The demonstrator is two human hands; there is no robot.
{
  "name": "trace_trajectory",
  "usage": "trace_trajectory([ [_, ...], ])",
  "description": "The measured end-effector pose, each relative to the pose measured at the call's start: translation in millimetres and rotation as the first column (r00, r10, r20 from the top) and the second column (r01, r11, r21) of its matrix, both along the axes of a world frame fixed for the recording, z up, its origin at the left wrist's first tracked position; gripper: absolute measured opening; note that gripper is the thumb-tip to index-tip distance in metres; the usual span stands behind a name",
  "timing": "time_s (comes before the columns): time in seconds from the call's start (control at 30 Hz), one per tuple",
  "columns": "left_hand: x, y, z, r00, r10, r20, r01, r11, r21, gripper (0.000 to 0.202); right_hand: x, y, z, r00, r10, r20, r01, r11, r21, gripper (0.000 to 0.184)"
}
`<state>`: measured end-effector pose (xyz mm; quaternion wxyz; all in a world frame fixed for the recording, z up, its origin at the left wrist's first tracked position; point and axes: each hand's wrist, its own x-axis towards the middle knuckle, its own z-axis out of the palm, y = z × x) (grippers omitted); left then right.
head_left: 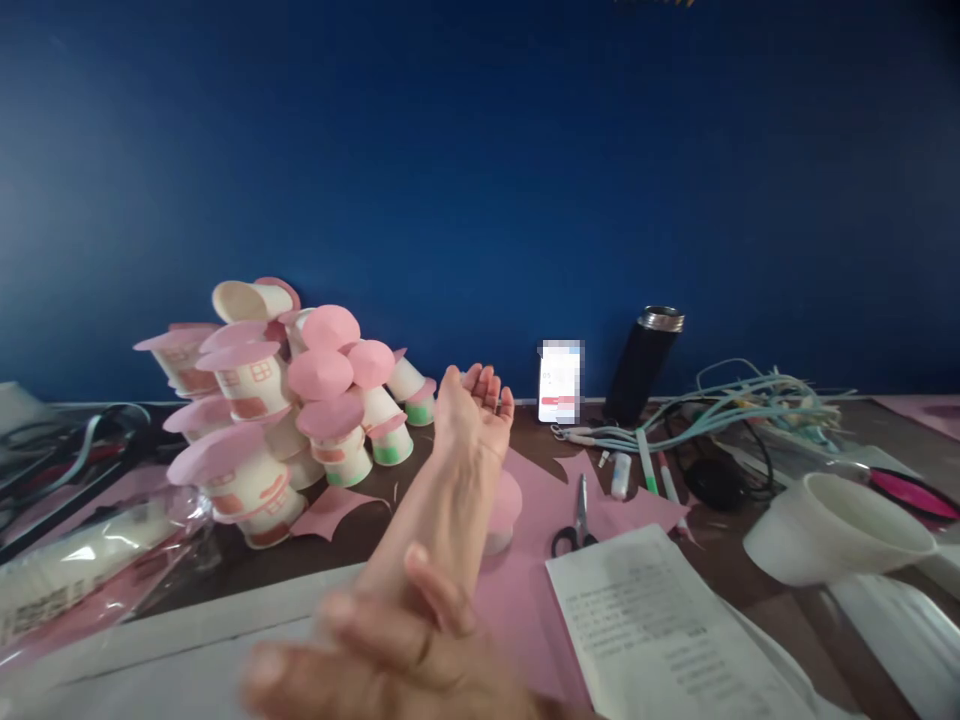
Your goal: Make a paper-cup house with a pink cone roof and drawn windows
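Note:
My left hand (474,408) is stretched forward over the table, palm up, with the fingers loosely curled and nothing in it. My right hand (375,640) is close to the camera and blurred. Its fingers are spread and lie across my left forearm. Under the left wrist a pink-topped paper cup (501,520) stands on a pink paper sheet (540,490). To the left of the hand rises a pile of white paper-cup houses with pink roofs (277,410).
Scissors (576,520), a printed sheet (660,630), pens (646,462) and a small white tube (620,474) lie to the right. A phone (559,382) and a black flask (643,362) stand by the blue wall. Cables (735,410), a tipped white cup (840,525) and bagged cups (82,560) are nearby.

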<state>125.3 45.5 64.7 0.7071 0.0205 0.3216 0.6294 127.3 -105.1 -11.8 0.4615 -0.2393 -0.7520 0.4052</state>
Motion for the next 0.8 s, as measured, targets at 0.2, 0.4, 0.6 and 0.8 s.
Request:
trace_trajectory([
  [0.2, -20.1, 8.7, -6.8, 0.997, 0.020, 0.072, -0.019, 1.000, -0.004, 0.030, 46.6, 0.6, 25.8, 0.910, -0.177, -0.374, 0.048, 0.943, -0.330, 0.050],
  [0.4, -25.2, 4.1, -12.5, 0.996, 0.084, 0.040, -0.086, 0.994, 0.062, 0.031, 75.5, 15.6, 35.8, 0.588, -0.377, -0.715, -0.454, 0.578, -0.678, 0.064],
  [0.6, -36.7, -17.7, -11.8, 0.969, 0.180, -0.171, -0.120, 0.943, 0.312, 0.008, 106.5, 16.0, 21.9, 0.814, -0.413, -0.408, 0.106, 0.797, -0.595, 0.031],
  [0.8, -57.6, -63.5, -22.5, 0.371, 0.530, -0.763, 0.160, 0.773, 0.614, 0.014, 124.6, 22.4, 12.9, 0.784, -0.617, 0.070, 0.621, 0.778, -0.095, 0.016],
])
